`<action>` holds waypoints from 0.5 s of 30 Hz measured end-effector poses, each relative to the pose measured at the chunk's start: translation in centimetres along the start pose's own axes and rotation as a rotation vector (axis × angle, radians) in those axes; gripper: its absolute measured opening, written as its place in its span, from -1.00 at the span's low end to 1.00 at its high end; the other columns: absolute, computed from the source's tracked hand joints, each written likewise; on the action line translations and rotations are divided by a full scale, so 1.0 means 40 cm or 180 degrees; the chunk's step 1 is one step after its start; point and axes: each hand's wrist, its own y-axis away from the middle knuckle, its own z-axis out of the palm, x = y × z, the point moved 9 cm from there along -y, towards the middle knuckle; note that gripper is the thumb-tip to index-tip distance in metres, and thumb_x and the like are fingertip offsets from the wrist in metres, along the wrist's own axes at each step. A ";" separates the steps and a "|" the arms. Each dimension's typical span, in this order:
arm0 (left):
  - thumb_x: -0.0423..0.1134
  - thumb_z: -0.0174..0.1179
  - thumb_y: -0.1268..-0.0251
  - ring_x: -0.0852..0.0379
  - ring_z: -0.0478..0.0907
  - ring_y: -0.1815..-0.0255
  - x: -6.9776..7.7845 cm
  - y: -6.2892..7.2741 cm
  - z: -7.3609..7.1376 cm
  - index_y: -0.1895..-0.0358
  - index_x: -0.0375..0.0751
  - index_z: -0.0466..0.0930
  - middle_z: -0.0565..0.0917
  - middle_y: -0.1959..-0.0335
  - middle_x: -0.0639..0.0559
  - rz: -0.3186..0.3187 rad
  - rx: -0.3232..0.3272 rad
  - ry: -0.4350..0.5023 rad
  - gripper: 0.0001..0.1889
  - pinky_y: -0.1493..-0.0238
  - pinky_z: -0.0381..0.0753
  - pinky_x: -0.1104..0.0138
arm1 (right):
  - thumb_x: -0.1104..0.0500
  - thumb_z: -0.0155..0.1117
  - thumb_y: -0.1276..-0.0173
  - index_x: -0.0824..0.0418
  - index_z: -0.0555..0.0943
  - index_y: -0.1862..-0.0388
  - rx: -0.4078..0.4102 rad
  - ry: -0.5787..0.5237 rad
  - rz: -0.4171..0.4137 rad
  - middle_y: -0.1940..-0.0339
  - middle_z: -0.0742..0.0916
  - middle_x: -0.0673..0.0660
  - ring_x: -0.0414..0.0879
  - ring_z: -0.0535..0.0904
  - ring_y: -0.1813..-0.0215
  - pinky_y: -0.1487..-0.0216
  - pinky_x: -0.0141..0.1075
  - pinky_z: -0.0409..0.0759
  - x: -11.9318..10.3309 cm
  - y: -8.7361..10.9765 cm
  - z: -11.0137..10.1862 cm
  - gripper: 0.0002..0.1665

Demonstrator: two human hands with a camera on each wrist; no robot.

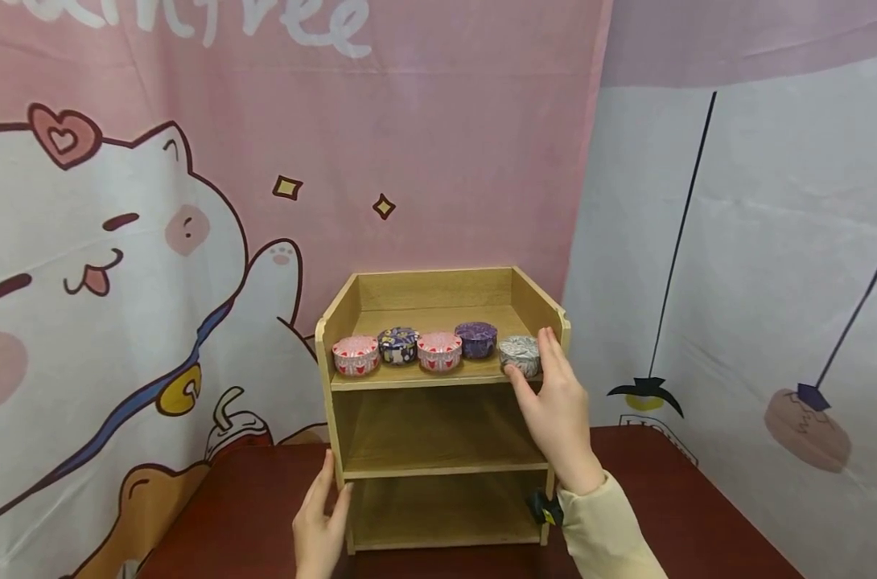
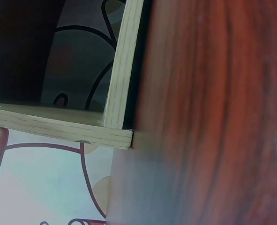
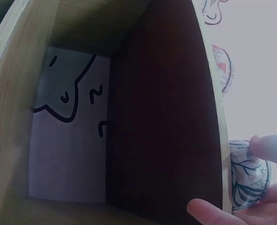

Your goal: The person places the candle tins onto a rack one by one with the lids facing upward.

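Observation:
Near the right end of the wooden shelf's (image 1: 438,469) top board, my right hand (image 1: 557,410) holds a small round tin (image 1: 520,355) with a white and green leaf pattern. In the right wrist view, fingers lie on two sides of that leaf-patterned tin (image 3: 249,176). To its left stand a purple tin (image 1: 476,340), a pink tin with red marks (image 1: 439,352), a dark blue patterned tin (image 1: 398,346) and another pink tin (image 1: 356,356). My left hand (image 1: 319,523) rests against the shelf's lower left side, fingers fairly straight; the left wrist view shows fingertips at the side panel (image 2: 58,130).
The shelf stands on a dark red wooden table (image 1: 250,498); its two lower levels show bare boards. A small dark object (image 1: 543,508) is by its lower right post. Printed cloth with a cat drawing (image 1: 113,241) hangs behind and beside the table.

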 end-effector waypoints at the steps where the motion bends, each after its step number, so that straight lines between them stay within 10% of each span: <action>1: -0.48 0.46 0.03 0.38 0.39 -0.15 -0.001 0.000 0.001 -0.40 -0.05 0.40 0.59 -0.18 -0.07 -0.0026 -0.0012 -0.0013 -0.18 0.29 0.53 0.58 | 0.13 0.40 -0.29 0.47 0.28 -0.41 0.0010 0.0012 -0.0014 -0.41 0.38 0.37 0.27 0.34 -0.35 -0.16 0.20 0.42 -0.001 0.001 0.001 -0.16; 9: -0.55 0.49 0.15 0.74 0.31 0.01 -0.008 0.022 -0.008 -0.37 0.01 0.45 0.64 -0.09 -0.11 -0.0163 0.0126 0.0078 -0.13 0.58 0.47 0.59 | 0.15 0.39 -0.29 0.45 0.26 -0.43 0.0083 0.0056 -0.0082 -0.41 0.38 0.36 0.28 0.38 -0.31 0.06 0.22 0.54 -0.002 0.026 0.004 -0.16; 15: -0.55 0.49 0.16 0.38 0.56 0.10 -0.003 0.001 0.002 -0.37 -0.01 0.44 0.64 -0.08 -0.13 -0.0085 0.0138 0.0065 -0.12 0.58 0.48 0.59 | 0.11 0.44 -0.24 0.40 0.31 -0.42 0.0257 0.0148 -0.0193 -0.37 0.44 0.33 0.25 0.46 -0.25 0.26 0.16 0.60 -0.004 0.012 -0.002 -0.14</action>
